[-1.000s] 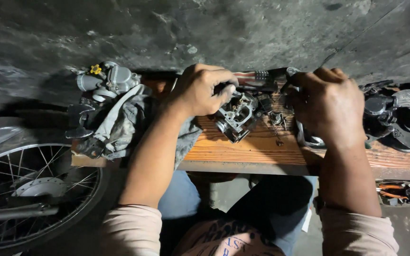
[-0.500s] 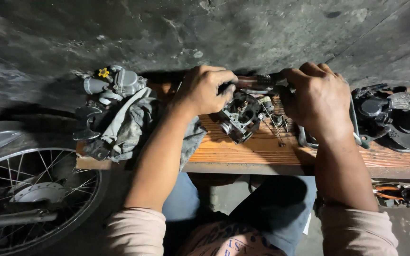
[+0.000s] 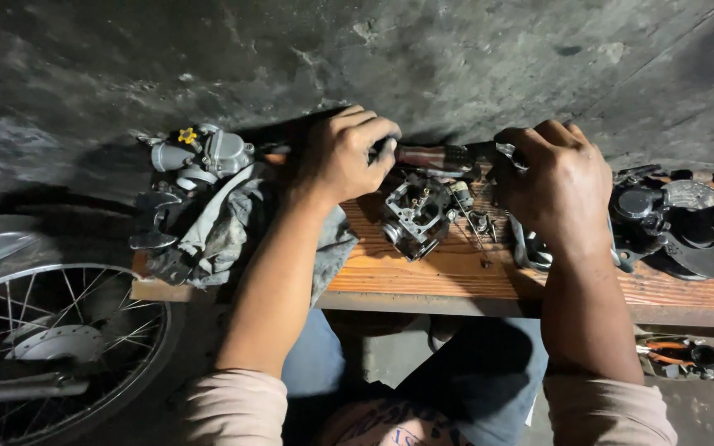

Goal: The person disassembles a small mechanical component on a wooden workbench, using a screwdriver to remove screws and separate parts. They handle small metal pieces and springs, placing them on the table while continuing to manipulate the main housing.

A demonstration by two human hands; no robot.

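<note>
My left hand [image 3: 347, 153] is closed around the end of a dark-handled tool [image 3: 435, 155] that lies across the far edge of a wooden bench [image 3: 448, 277]. My right hand [image 3: 557, 186] is clenched at the tool's other end, its fingers hiding what they grip. Between the hands, on the bench, sits a grey metal carburettor body [image 3: 415, 213] with its open side up. Small loose metal parts [image 3: 477, 223] lie just right of it.
A grey rag [image 3: 225, 227] with another carburettor [image 3: 204, 153] and dark metal pieces covers the bench's left end. Black engine parts [image 3: 683, 223] sit at the right. A spoked wheel [image 3: 51, 347] stands lower left. Pliers [image 3: 663, 351] lie on the floor at right. A concrete wall rises behind.
Both hands have shifted slightly along the bench's far edge with the tool; the view has drifted a little. The carburettor body stays in place.
</note>
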